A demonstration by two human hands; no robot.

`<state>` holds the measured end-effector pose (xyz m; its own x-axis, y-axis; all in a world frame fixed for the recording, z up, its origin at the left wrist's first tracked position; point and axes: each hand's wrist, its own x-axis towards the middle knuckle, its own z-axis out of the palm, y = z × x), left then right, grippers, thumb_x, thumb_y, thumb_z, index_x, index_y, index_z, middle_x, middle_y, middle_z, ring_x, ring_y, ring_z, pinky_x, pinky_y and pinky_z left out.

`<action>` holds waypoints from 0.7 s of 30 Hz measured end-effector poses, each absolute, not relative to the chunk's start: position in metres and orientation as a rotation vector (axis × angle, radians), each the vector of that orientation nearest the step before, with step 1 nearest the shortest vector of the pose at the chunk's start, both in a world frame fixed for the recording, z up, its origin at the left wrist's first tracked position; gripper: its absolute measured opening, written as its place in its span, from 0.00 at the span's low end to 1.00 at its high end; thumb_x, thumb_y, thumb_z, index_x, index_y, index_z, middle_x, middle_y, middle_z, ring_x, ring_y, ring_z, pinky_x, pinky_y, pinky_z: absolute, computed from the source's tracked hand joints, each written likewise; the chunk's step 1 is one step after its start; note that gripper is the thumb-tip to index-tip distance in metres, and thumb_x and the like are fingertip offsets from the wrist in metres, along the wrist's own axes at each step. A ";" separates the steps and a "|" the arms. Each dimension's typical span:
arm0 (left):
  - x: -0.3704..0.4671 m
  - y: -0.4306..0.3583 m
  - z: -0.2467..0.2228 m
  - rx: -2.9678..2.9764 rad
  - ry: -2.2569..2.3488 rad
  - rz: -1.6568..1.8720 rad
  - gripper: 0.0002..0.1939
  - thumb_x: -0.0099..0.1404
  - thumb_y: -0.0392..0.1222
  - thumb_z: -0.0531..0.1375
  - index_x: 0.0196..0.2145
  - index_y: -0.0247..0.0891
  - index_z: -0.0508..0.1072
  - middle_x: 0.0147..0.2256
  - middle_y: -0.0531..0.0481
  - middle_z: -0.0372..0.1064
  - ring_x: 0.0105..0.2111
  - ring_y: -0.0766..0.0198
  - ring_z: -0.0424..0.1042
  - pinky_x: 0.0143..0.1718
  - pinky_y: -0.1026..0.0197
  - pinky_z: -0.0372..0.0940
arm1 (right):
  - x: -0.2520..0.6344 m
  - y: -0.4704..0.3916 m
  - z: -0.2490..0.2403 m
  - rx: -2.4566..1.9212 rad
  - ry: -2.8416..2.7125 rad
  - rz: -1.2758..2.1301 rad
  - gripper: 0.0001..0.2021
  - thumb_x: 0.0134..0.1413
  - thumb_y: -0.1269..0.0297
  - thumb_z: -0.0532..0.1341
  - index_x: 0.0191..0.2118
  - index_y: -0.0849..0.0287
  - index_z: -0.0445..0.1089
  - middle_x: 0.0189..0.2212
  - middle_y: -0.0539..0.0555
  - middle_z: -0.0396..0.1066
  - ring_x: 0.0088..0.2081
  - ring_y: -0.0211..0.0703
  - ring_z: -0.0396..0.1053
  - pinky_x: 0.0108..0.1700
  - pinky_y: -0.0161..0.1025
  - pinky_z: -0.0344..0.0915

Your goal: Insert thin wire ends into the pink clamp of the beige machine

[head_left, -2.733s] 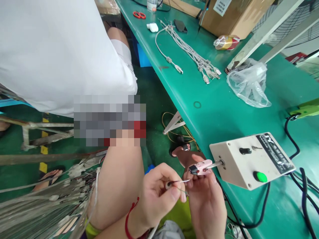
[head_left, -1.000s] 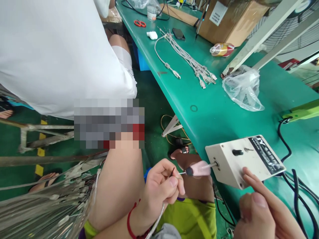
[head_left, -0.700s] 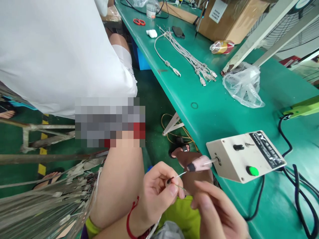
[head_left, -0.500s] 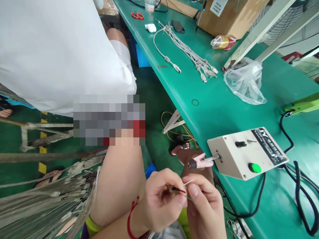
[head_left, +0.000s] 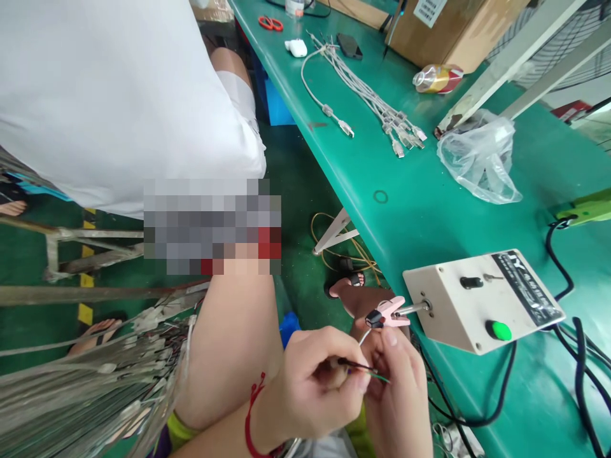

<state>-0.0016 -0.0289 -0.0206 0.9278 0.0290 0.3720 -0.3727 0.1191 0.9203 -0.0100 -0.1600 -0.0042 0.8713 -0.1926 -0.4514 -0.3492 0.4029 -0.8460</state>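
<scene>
Both hands (head_left: 353,388) pinch thin wires (head_left: 365,370) between them.

The green table (head_left: 420,216) extends up and to the right of the right hand (head_left: 396,388). Nearest that hand, at the table edge, sits a cream control box (head_left: 482,299) with a green button, black cables (head_left: 573,343) beyond it. Farther from the hand lie a clear plastic bag (head_left: 480,159), a bundle of grey cables (head_left: 367,102), a bottle (head_left: 436,77), a cardboard box (head_left: 458,28), a phone (head_left: 349,46), a white case (head_left: 296,48) and red scissors (head_left: 270,23).

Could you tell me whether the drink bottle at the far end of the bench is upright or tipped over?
Tipped over: the bottle lies on its side on the green bench.
</scene>
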 end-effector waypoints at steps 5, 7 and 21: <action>0.003 -0.026 -0.022 1.572 -0.216 0.334 0.11 0.74 0.28 0.64 0.44 0.44 0.73 0.26 0.58 0.75 0.18 0.72 0.66 0.22 0.70 0.61 | 0.010 -0.160 -0.001 -0.885 0.534 0.058 0.28 0.63 0.43 0.79 0.63 0.49 0.85 0.35 0.49 0.74 0.29 0.35 0.64 0.35 0.34 0.74; 0.003 -0.025 -0.023 1.651 -0.171 0.366 0.11 0.74 0.27 0.64 0.44 0.44 0.73 0.28 0.57 0.76 0.20 0.72 0.69 0.24 0.71 0.63 | 0.016 -0.159 -0.001 -0.833 0.511 0.072 0.27 0.63 0.43 0.79 0.61 0.50 0.86 0.28 0.45 0.69 0.24 0.33 0.55 0.31 0.32 0.71; 0.008 -0.031 -0.025 1.759 -0.168 0.466 0.13 0.76 0.27 0.64 0.49 0.44 0.73 0.32 0.57 0.78 0.22 0.71 0.72 0.27 0.70 0.69 | 0.034 -0.146 -0.005 -0.663 0.511 0.037 0.23 0.47 0.41 0.87 0.35 0.50 0.82 0.22 0.41 0.56 0.25 0.37 0.50 0.32 0.31 0.69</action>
<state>0.0077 -0.0306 -0.0252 0.9078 0.1353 0.3969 -0.3578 -0.2436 0.9015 0.0337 -0.1456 -0.0048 0.8761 -0.1273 -0.4651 -0.1923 0.7922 -0.5792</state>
